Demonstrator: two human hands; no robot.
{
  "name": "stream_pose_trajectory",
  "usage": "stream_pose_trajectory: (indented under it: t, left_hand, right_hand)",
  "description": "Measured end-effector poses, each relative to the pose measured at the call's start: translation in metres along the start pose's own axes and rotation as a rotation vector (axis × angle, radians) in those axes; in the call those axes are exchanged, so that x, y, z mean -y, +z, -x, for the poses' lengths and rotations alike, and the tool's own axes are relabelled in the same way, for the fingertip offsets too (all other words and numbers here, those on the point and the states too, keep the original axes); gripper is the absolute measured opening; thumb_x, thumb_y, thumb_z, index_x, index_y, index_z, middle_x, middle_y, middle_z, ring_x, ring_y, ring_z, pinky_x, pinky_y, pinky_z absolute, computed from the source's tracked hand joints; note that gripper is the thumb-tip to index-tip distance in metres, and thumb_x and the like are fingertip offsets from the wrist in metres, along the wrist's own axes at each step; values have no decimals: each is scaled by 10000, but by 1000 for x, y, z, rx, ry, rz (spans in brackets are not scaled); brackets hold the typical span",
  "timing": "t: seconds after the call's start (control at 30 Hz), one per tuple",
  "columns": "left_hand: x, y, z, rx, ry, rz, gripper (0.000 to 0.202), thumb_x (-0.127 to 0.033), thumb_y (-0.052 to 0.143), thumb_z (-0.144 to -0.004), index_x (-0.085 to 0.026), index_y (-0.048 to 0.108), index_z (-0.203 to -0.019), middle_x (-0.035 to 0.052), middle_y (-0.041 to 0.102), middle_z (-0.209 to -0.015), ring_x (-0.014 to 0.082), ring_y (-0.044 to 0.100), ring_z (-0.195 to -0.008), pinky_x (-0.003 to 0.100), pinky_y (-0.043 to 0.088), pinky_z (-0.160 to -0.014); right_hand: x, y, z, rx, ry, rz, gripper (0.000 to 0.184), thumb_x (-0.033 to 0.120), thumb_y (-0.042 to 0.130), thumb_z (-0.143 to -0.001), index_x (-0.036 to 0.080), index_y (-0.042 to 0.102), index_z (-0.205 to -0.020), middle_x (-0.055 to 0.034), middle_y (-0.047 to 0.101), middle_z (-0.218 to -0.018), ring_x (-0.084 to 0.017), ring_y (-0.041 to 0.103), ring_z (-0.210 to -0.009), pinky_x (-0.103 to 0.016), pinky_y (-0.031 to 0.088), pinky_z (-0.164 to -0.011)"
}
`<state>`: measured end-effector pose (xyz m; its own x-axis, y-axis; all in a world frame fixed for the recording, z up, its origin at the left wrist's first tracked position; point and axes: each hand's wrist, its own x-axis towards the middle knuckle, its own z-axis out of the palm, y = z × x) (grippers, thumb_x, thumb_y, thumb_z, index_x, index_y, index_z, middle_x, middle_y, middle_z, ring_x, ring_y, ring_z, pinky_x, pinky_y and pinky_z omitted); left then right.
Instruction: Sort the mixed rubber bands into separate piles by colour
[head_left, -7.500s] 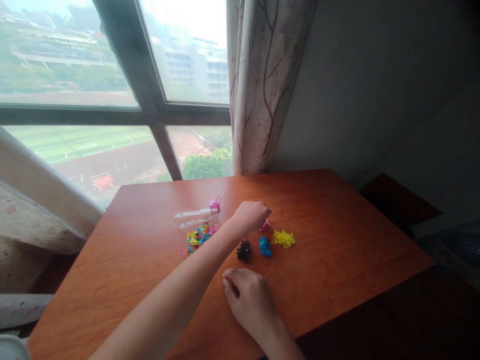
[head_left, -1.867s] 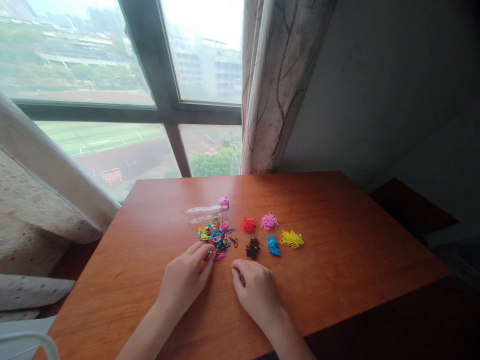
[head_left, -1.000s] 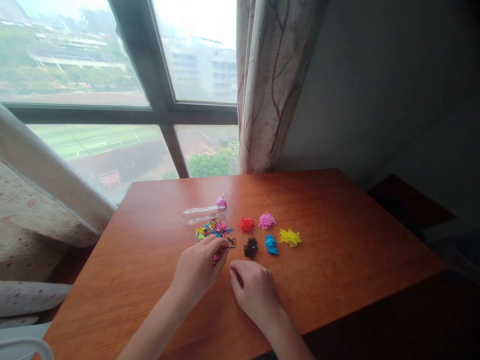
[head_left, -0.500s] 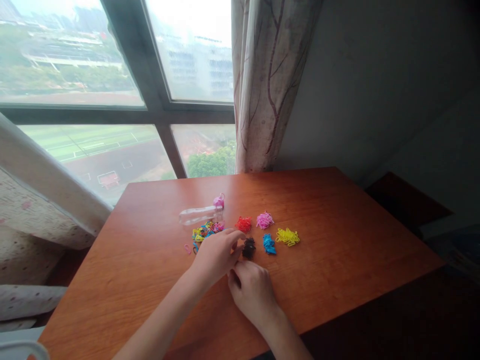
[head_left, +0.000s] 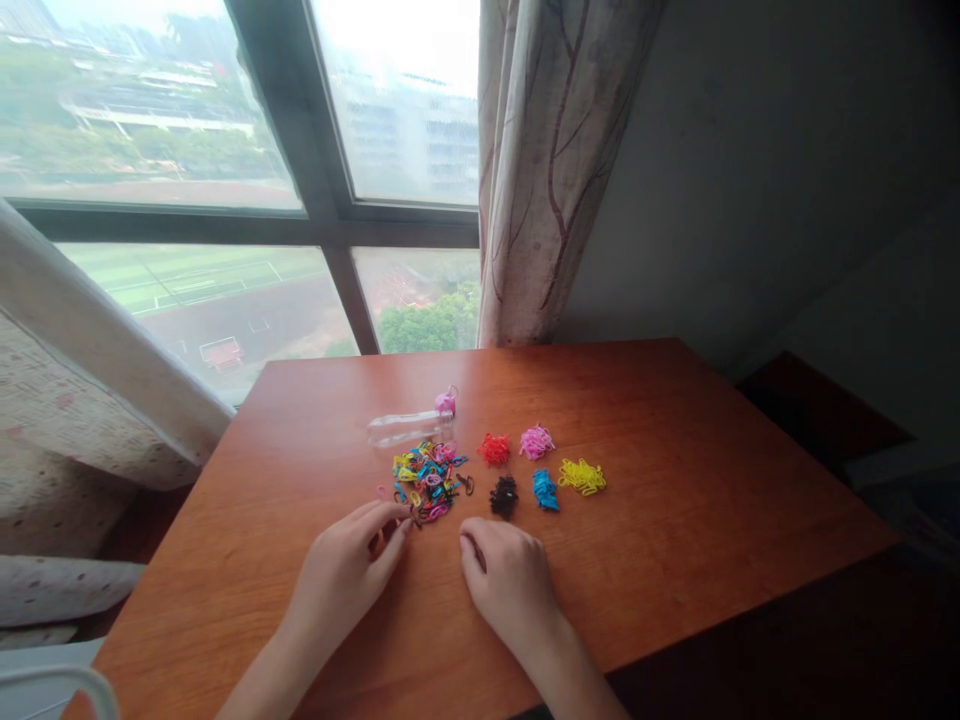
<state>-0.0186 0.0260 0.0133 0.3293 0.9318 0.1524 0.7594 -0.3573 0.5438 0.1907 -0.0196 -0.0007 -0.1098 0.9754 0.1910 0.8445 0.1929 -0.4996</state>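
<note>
A mixed pile of small, colourful rubber bands [head_left: 431, 478] lies on the table in front of my left hand [head_left: 352, 555]. The thumb and index finger of that hand pinch at the pile's near edge, on what looks like a black rubber band [head_left: 415, 517]. My right hand [head_left: 510, 575] rests on the wood with fingers curled in; whatever they may hold is hidden. Just beyond it sit a black pile [head_left: 503, 496] and a blue pile [head_left: 545, 490]. Farther out are red [head_left: 494, 449], pink [head_left: 537, 441] and yellow [head_left: 582, 476] piles, sorted by colour.
A clear plastic container [head_left: 409, 428] lies on its side behind the mixed pile, a pink cap [head_left: 445, 402] at its right end. The wooden table [head_left: 675, 480] meets a window and curtain [head_left: 525, 200] at the back. A white curved rail [head_left: 67, 675] shows at lower left.
My left hand has moved from beside the black pile back left to the mixed pile's near edge, uncovering that pile. My right hand has stayed nearly in place. The view has shifted slightly.
</note>
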Motion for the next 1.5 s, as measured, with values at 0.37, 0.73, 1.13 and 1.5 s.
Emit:
stream_pose_trajectory:
  t: [0.37,0.73,1.13,1.5]
  left_hand:
    - [0,3,7,-44,-29,-68,214,-332,496,-908,-241,683,-957,10,735,-876,153,675,-699,238,507,-631]
    - [-2,7,9,80,51,-115,263,-296,432,-960,-283,681,-1043,3,724,-1004,161,701,-848,233,512,-712]
    - [-5,7,9,71,45,-141,278,-296,413,-963,-285,668,-1074,16,726,-1022,175,705,-862,243,516,-715]
    - [-6,6,8,73,20,-113,277,-306,411,-962,-279,675,-1042,23,729,-1021,176,703,-863,253,525,-731]
  right_hand:
    - [12,-1,-10,76,-2,84,136,140,531,-914,240,592,-844,27,681,-776,-139,633,-733,-244,317,-616]
    - [15,0,-17,80,-6,98,138,154,519,-936,249,620,-940,18,703,-826,-149,651,-756,-237,334,-628]
    - [31,-11,-54,98,31,214,84,208,543,-951,240,620,-961,-23,717,-862,-165,671,-775,-221,369,-608]
    - [40,-9,-90,221,-21,285,163,208,514,-944,241,673,-960,-59,732,-850,-202,698,-769,-245,430,-605]
